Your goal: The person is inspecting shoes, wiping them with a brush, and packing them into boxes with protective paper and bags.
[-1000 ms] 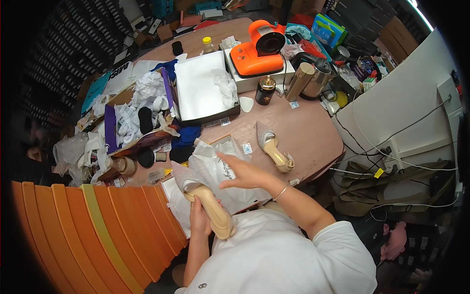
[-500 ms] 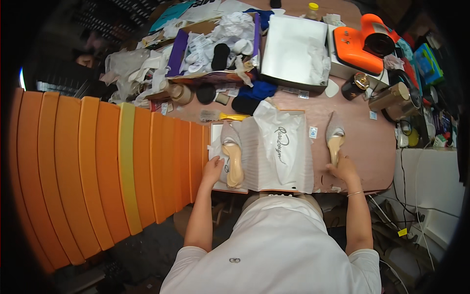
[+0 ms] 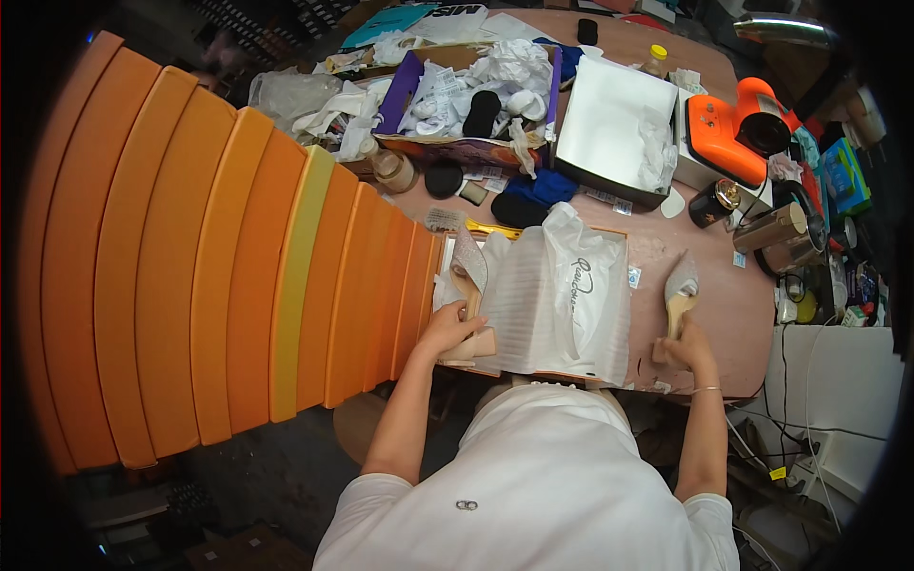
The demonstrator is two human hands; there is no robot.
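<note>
My left hand is closed around the middle of a pointed, open-backed heeled shoe with a glittery upper. That shoe is tipped on its side over the left part of an open shoebox, its block heel turned toward me. A matching shoe is on the table to the right of the box, pointing away, and my right hand grips its rear part. Between them, a white foam sheet and a white bag with dark script cover most of the box.
A tall row of orange boxes rises at my left. Beyond the shoebox are a yellow-handled brush, a purple carton of crumpled paper and a white box lid. An orange appliance and a dark jar stand at the right.
My left hand has taken hold of the left shoe and turned it on its side. The right hand stays on the other shoe. The whole view has shifted and tilted a little.
</note>
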